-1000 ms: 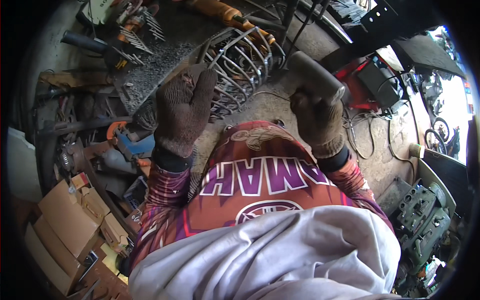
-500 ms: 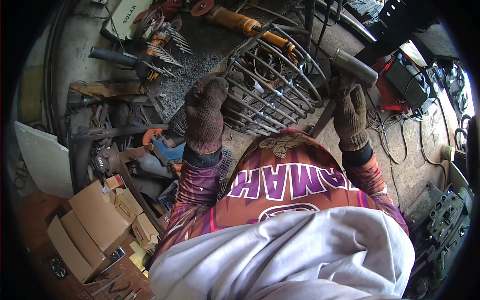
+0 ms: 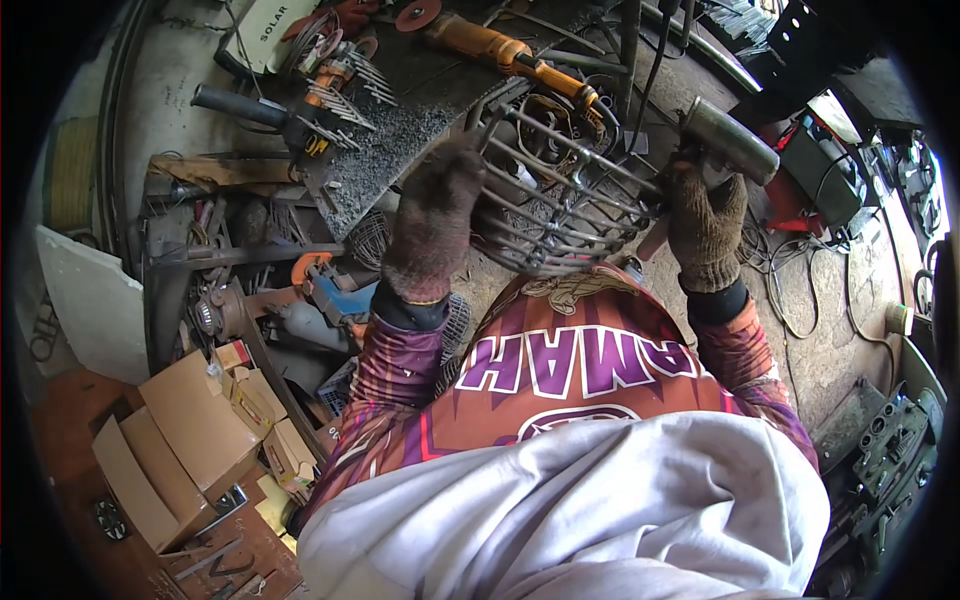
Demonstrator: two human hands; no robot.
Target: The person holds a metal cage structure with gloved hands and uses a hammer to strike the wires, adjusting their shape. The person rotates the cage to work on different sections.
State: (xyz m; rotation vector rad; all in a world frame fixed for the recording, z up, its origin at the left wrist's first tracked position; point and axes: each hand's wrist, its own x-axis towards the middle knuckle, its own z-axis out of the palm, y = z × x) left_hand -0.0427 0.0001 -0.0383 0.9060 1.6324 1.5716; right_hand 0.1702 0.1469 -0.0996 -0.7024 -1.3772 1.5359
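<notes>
My left hand (image 3: 437,215), in a dark knitted work glove, is closed on the left side of a rounded cage of welded metal rods (image 3: 565,215). The cage is held in front of my body, its curved bars crossing each other. My right hand (image 3: 708,225), in a brown knitted glove, is wrapped round a hammer with a thick cylindrical metal head (image 3: 730,138). That head sticks out above my fist, just right of the cage. Part of the handle shows left of the glove, and the rest is hidden by my fingers.
An orange angle grinder (image 3: 480,50) lies on the far bench, and another grinder (image 3: 320,105) lies left of it by grey filings (image 3: 390,150). Cardboard boxes (image 3: 190,430) stand at the lower left. Cables (image 3: 790,290) trail over the floor at right, near a green machine (image 3: 885,450).
The cage has tilted and turned in my left hand, so its bars show at a different angle. My right hand and the hammer have shifted slightly to the right.
</notes>
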